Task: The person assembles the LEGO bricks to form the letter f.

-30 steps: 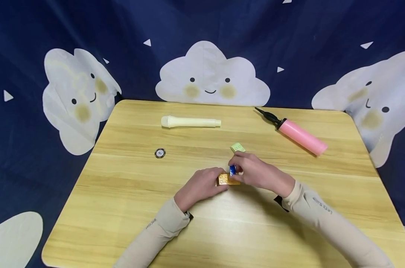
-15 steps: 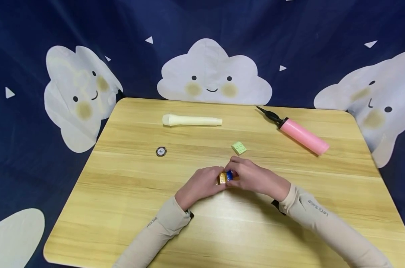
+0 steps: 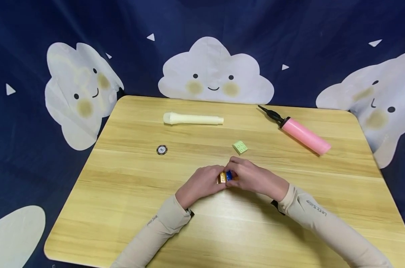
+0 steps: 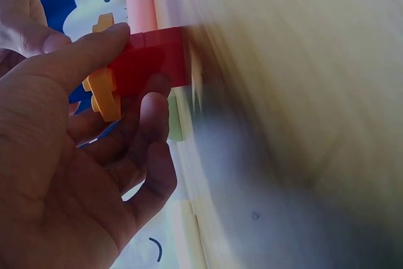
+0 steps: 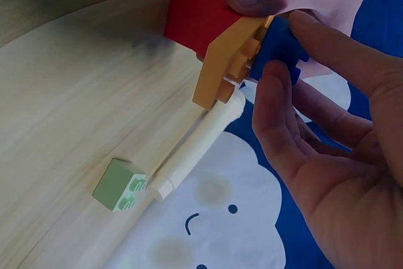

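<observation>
My left hand [image 3: 200, 185] grips a small stack of toy building bricks from the left, thumb and fingers on its red block [image 4: 154, 61], which has a seam down it. An orange brick [image 5: 217, 74] with sloping ends sits across the red block. Between thumb and fingertips of my right hand [image 3: 256, 179] is a blue brick [image 5: 280, 45], pinched against the studs at one end of the orange one. Some orange studs stay bare in the right wrist view. Just beyond the hands, a pale green brick [image 3: 240, 147] lies on the table.
A cream toy microphone [image 3: 194, 119] lies at the back of the wooden table [image 3: 122, 216]. To its right is a pink hand pump [image 3: 304, 136] with a black nozzle. A poker chip [image 3: 162, 150] lies left of the hands. A dark blue cloud-print curtain [image 3: 135, 67] hangs behind.
My right hand has moved slightly left and brought the blue brick onto the orange brick. The pale green brick has come fully into sight. Over the last half second the hands barely move.
</observation>
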Tool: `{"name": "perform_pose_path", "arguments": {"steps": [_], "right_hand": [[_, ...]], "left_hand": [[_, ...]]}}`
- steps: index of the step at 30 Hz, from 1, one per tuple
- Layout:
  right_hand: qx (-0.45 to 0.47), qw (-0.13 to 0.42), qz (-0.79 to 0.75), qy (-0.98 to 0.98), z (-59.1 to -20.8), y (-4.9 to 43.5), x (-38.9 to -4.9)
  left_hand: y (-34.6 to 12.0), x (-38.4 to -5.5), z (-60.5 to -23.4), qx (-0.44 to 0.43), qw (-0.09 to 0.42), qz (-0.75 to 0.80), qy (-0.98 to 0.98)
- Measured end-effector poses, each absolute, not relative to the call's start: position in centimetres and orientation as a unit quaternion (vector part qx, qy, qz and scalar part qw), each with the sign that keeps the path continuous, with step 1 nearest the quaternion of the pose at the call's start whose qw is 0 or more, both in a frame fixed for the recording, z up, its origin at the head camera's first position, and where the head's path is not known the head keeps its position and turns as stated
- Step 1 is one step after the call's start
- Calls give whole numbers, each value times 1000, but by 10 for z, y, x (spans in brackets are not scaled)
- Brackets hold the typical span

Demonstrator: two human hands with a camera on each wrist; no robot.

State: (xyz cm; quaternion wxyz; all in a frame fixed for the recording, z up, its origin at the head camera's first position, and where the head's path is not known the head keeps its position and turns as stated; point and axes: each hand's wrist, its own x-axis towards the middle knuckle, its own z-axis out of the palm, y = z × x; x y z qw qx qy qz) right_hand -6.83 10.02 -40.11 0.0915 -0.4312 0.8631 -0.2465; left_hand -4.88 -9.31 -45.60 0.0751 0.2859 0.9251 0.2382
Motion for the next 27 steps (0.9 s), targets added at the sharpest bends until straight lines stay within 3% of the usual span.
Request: {"name": "perform_pose_path", "arguments": {"steps": [27], "right_hand": [[-423,111,-242,866,-397,100,-70]], "left_hand": [[-94,-50,-455,293,70,235,924]]}}
